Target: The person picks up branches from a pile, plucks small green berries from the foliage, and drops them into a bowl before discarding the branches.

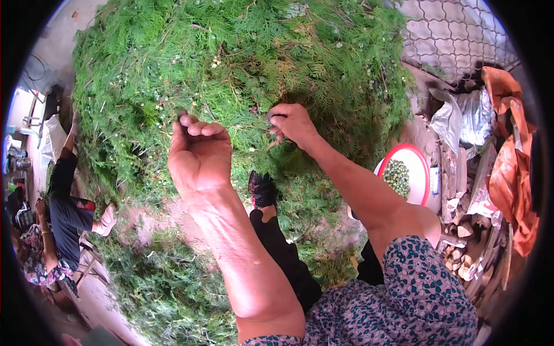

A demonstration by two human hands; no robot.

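Observation:
A big heap of green conifer branches [242, 63], with scaly sprays and small pale cones among them, fills the space before me. My left hand [199, 153] is turned palm up over the heap, its fingers curled in and the thumb close to the dark-tipped index finger. Whatever it pinches is too small to make out. To its right, my right hand [294, 124] is closed in a pinch at the sprays, knuckles up. Its fingertips are dark, and what lies between them is hidden.
Right of my right arm stands a white basin [428, 179] with a red rim, holding small green cones [397, 177]. Beyond it lie split firewood [461, 259], silvery plastic bags [476, 118] and an orange sack [508, 167]. Another person [66, 213] sits at the left beside the heap.

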